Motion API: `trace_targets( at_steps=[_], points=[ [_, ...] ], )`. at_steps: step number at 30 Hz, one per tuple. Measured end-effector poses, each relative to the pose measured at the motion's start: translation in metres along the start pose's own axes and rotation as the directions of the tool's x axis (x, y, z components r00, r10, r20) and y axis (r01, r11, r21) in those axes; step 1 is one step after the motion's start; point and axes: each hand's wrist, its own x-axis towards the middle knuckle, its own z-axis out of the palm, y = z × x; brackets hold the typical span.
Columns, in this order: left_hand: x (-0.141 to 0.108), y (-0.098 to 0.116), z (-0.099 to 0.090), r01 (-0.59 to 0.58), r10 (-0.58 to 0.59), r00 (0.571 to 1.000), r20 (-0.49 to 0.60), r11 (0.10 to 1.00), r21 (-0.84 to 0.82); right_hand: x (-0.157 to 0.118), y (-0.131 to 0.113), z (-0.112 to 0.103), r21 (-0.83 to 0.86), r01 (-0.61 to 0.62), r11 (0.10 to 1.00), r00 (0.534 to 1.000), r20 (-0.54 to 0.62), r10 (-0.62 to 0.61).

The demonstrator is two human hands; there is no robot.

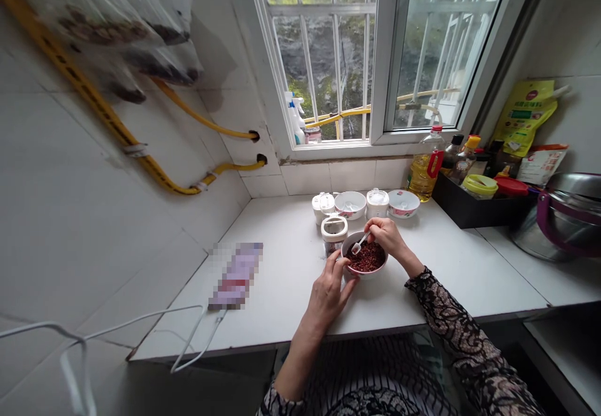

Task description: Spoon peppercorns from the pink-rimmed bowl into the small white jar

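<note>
A small white bowl stands on the counter, filled with dark red grains that look like Sichuan peppercorns. My left hand holds the bowl by its left side, fingers at the rim and thumb low in front. Pinched in my right hand is a small white spoon, its scoop over the grains. Just behind my left fingers stands a seasoning jar with a pale rim, its lid raised; its contents are hard to make out.
Behind are two white-lidded jars, and two patterned bowls. An oil bottle, a black condiment box and a steel pot line the right. A blurred phone-like object with a white cable lies left.
</note>
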Motion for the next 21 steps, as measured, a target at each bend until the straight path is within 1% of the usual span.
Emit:
trace_targets(
  at_steps=[8,12,14,16,18,19,21],
  points=[
    [0.0,0.002,0.001,0.01,-0.01,1.0,-0.002,1.0,-0.012,0.006,0.001,-0.006,0.157,-0.08,0.984,0.996,0.042,0.074],
    [0.001,0.002,0.001,0.003,-0.003,1.0,-0.01,1.0,-0.01,0.007,-0.002,-0.007,0.204,-0.081,0.976,0.997,0.03,0.076],
    [0.001,0.002,0.001,0.001,-0.001,1.0,-0.01,1.0,-0.009,0.007,-0.005,-0.004,0.222,-0.055,0.974,0.998,-0.002,0.056],
    [0.001,0.002,0.001,-0.002,0.002,1.0,-0.01,1.0,-0.006,0.005,-0.008,0.001,0.218,0.031,0.976,0.998,-0.059,-0.018],
    [0.001,0.002,0.0,-0.001,0.001,1.0,-0.009,1.0,-0.003,0.002,-0.011,0.008,0.158,0.172,0.972,0.982,-0.105,-0.156],
    [0.001,0.002,0.0,0.0,0.0,1.0,-0.009,1.0,-0.003,0.0,-0.013,0.012,0.098,0.253,0.963,0.964,-0.11,-0.242],
    [0.001,0.002,0.0,0.003,-0.003,1.0,-0.006,1.0,-0.005,-0.003,-0.014,0.018,-0.064,0.409,0.91,0.909,-0.064,-0.413]
  ],
)
